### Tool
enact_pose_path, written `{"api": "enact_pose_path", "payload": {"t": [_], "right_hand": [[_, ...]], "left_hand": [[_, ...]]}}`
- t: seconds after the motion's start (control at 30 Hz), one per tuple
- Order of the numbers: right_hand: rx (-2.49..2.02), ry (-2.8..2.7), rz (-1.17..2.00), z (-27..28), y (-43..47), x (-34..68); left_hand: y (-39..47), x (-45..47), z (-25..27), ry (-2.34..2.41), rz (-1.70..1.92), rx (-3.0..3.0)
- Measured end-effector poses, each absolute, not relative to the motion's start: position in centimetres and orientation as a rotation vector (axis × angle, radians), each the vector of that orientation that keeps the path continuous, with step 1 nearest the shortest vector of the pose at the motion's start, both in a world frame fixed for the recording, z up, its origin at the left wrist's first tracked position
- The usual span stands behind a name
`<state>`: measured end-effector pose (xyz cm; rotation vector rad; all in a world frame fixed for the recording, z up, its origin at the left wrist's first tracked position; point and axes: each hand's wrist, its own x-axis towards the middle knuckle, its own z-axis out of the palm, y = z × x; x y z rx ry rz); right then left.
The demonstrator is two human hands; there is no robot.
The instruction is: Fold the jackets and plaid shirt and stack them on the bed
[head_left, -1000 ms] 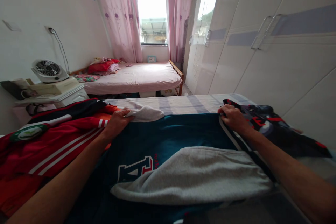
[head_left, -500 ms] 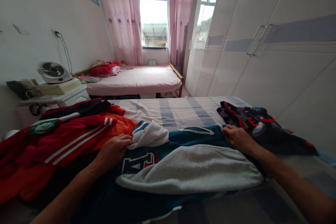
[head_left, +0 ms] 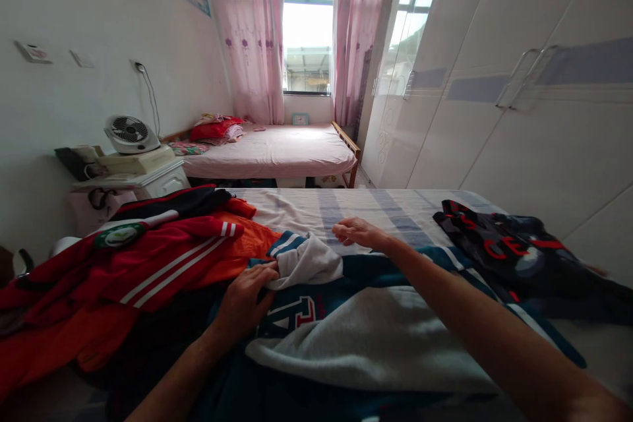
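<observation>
A teal and grey varsity jacket [head_left: 376, 316] with a large letter patch lies spread on the bed before me. Its light grey sleeve is folded across the front, and a bunched pale part with a striped cuff sits near the top left. My left hand [head_left: 250, 297] pinches the jacket's edge beside that striped part. Above the jacket's upper edge, my right hand [head_left: 361, 234] hovers with loosely bent fingers and nothing visible in them. My right forearm hides part of the jacket.
Red and orange clothes [head_left: 182, 264] are heaped on the left. A black garment with red letters [head_left: 514, 244] lies to the right on the striped bed sheet [head_left: 291, 208]. Beyond stand a second bed [head_left: 291, 151], a fan [head_left: 129, 134] on a cabinet, and a white wardrobe [head_left: 475, 125].
My right hand has let go of the jacket's right side and moved left above it. The jacket's right side now lies spread out farther. My left hand keeps its place on the edge.
</observation>
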<state>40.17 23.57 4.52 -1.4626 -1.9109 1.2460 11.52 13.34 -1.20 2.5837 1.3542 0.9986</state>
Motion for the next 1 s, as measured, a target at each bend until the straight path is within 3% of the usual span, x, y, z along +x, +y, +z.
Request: {"api": "enact_pose_path", "payload": {"t": [0.2,0.33,0.43,0.73,0.83,1.0], "right_hand": [[-1.440,-1.930,1.679,3.6,26.0,34.9],[-1.288,-2.149,1.783,4.0,24.8,34.0],[-1.195,-2.100,1.572,5.3,23.8,34.1],[-0.972,-1.401,0.480,11.0,17.7,38.9],[-1.069,-1.391,0.396,9.8,11.7,40.4],[-1.453,-1.385,0.538,5.2,3.8,43.1]], "left_hand": [[13.2,11.9,-1.1,1.111,1.087,2.769],[13.1,12.0,-1.0,1.047,1.083,2.763],[13.0,12.0,-1.1,1.161,1.090,2.677],[13.2,11.8,-0.6,1.511,1.262,2.350],[13.0,11.3,-0.3,1.376,1.045,2.529],[12.5,11.4,1.5,1.286,0.671,2.658]]}}
